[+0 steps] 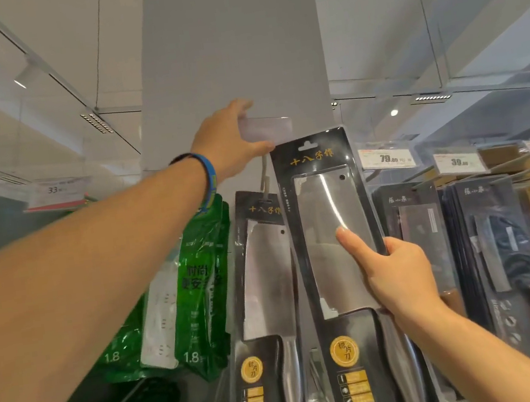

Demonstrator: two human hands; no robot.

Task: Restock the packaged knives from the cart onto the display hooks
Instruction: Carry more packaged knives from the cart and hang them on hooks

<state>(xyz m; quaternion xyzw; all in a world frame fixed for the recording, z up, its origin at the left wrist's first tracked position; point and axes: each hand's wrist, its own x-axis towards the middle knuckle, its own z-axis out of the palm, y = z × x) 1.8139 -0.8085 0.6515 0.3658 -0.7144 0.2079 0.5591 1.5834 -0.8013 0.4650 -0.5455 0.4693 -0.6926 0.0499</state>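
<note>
Shop aisle, looking up: a grey pillar dead ahead, ceiling lights above. Right thumb lies flat on the front of the knife pack, the other fingers wrapped round its right edge and out of sight, so the right hand grips it about halfway up. That pack stands nearly upright, tilted a touch left, its top edge just right of the left hand. Up there the left fingers and thumb pinch a clear tag holder in front of the pillar, and a blue wristband circles that wrist. Below the holder a pale hook runs down to a second knife pack, already hanging, just left of the held one and partly behind it. Further left hang green packets. Out to the right, price tags sit above rows of dark knife packs
</note>
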